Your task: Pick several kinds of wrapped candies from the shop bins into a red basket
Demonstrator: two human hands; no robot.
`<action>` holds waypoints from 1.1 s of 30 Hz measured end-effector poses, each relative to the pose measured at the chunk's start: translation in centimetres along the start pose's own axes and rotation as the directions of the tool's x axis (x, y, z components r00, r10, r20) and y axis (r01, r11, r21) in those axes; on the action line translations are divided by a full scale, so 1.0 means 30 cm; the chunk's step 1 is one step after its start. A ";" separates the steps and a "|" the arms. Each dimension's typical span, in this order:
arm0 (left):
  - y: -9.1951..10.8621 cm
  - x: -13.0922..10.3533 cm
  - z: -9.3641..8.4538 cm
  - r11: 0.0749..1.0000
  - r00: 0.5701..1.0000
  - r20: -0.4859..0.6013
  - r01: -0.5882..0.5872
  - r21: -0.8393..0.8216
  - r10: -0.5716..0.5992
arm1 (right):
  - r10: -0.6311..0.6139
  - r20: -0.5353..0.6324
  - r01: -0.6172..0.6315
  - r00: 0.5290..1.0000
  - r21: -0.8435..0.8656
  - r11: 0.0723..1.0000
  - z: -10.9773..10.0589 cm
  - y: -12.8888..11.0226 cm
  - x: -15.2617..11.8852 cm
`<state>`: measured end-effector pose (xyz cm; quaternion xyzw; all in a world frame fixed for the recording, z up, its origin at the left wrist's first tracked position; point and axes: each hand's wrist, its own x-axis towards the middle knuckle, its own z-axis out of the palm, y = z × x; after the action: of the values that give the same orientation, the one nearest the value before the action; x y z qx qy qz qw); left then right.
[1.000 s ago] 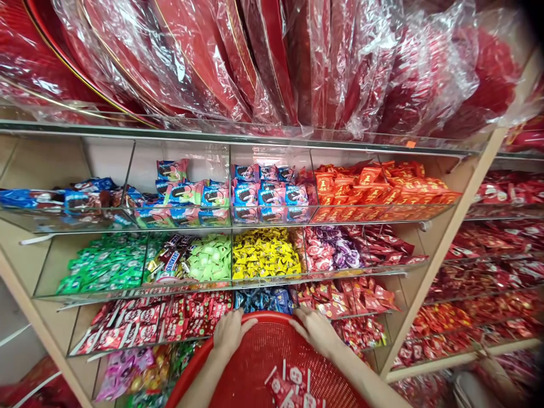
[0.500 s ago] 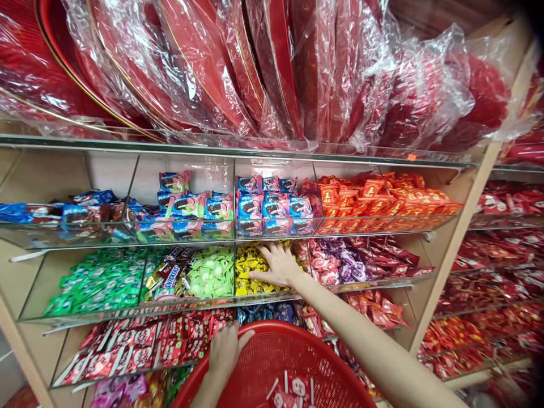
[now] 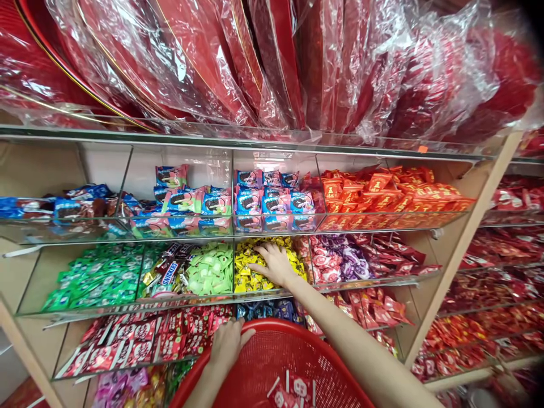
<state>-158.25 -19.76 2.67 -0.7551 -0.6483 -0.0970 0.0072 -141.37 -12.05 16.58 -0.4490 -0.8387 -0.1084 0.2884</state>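
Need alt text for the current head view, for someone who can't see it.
The right hand reaches into yellow-wrapped candies on a glass-fronted shelf, while the left hand holds the rim of a red basket with a few red-and-white packets inside. Other colorful wrapped sweets surround the yellow ones.

Looks like a candy shop, stocked with green-wrapped sweets point(image 3: 97, 275), yellow-wrapped sweets point(image 3: 295, 258) and Snickers-labelled bars point(image 3: 170, 272) on divided, clear-fronted shelves point(image 3: 127, 304); displays plastic-wrapped red wares point(image 3: 204, 56) up top, carries masses of red packets point(image 3: 493, 286) alongside, and includes a red basket point(image 3: 267, 345) holding a few red-and-white packets point(image 3: 300, 388).
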 end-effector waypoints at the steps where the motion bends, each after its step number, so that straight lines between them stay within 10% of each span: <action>1: 0.001 0.002 0.003 1.000 1.000 -0.003 -0.005 -0.003 0.005 | 0.006 -0.003 -0.006 1.000 0.010 1.000 0.001 0.002 0.004; 21: 0.005 -0.008 -0.013 1.000 0.999 0.024 0.027 -0.009 -0.027 | 0.023 0.102 -0.027 0.995 0.040 0.999 -0.015 0.029 0.019; 33: 0.000 -0.013 -0.011 0.999 0.999 0.027 0.021 -0.035 -0.020 | 0.108 -0.033 -0.098 0.994 0.220 0.971 0.006 0.068 0.055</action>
<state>-158.34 -20.19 2.94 -0.7496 -0.6543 -0.0983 -0.0158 -140.47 -9.65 17.24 -0.4549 -0.8145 -0.0110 0.3599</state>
